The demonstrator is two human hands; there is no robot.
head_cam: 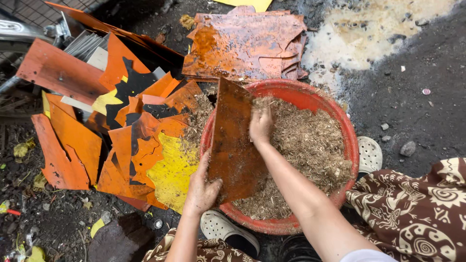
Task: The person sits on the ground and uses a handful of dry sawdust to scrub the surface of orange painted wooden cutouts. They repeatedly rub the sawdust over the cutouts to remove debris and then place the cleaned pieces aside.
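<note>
No packages, labels, signs or screens show anywhere in this view of the ground

A big round tub (340, 121) sits on the ground in the middle, with dry chopped stuff (310, 145) inside it. A flat sheet (233, 145) stands in the left part of the tub. The left hand (201, 191) is on its near edge, and the right hand (260, 125) is on its right side. A heap of sheets (126, 140) lies left of the tub. A stack of sheets (247, 43) lies on the far side. Two shoes (228, 230) (370, 154) are near and right of the tub.
</note>
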